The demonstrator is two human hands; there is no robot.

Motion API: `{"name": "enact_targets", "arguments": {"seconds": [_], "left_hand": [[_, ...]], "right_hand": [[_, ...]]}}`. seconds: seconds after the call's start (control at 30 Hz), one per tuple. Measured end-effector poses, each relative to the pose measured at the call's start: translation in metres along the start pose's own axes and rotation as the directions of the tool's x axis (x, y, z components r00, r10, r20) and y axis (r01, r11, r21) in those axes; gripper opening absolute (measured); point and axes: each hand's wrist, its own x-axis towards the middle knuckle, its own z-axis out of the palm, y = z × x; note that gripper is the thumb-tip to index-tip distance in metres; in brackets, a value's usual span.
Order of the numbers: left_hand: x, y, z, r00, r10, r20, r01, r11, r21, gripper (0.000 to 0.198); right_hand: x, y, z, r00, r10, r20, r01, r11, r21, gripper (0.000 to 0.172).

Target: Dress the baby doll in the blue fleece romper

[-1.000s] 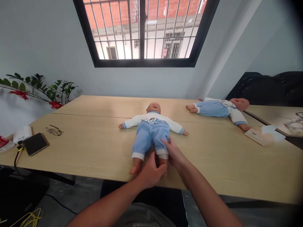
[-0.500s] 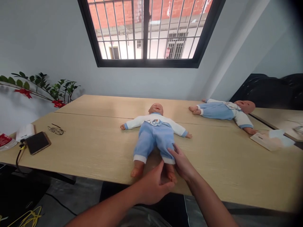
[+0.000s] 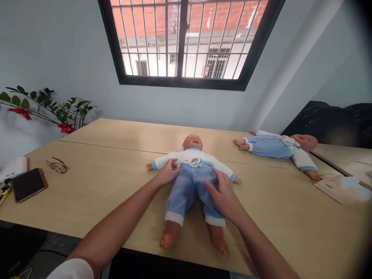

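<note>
A baby doll (image 3: 193,159) in a white top and light blue trousers lies on its back in the middle of a light wooden table (image 3: 101,186), with its bare feet toward me. My left hand (image 3: 168,172) rests at the doll's waist on its left side, fingers curled on the top of the trousers. My right hand (image 3: 225,193) lies on the other trouser leg near the hip, with its fingers stretched out over the cloth.
A second doll (image 3: 270,147) in the same clothes lies at the far right of the table. A phone (image 3: 28,184), a pair of glasses (image 3: 57,166) and a white box (image 3: 13,167) sit at the left. A pale packet (image 3: 343,189) lies at the right edge, and a plant (image 3: 49,106) stands at the far left.
Both hands have left the doll's lower legs and feet and moved up to its waist and hips. The doll now lies closer to me in the view.
</note>
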Motion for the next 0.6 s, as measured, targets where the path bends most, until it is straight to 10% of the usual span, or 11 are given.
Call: {"name": "enact_targets", "arguments": {"seconds": [0.13,0.3,0.47,0.6], "left_hand": [[-0.016,-0.006,0.023,0.999,0.042,-0.022,-0.041,0.996,0.078,0.057],[-0.018,-0.002,0.012,0.994,0.021,0.107,-0.031,0.996,0.090,0.040],[-0.020,0.004,-0.010,0.957,0.145,0.253,-0.161,0.986,0.046,0.035],[-0.025,0.010,-0.015,0.925,0.175,0.337,-0.200,0.979,0.043,0.035]], "right_hand": [[0.047,-0.031,0.027,0.944,-0.243,0.222,0.299,0.915,-0.271,0.048],[0.083,-0.039,0.046,0.831,-0.219,0.512,0.495,0.711,-0.499,0.028],[0.074,-0.037,0.032,0.840,-0.221,0.495,0.510,0.634,-0.581,0.056],[0.064,-0.047,0.019,0.853,-0.189,0.486,0.496,0.583,-0.644,0.040]]}}
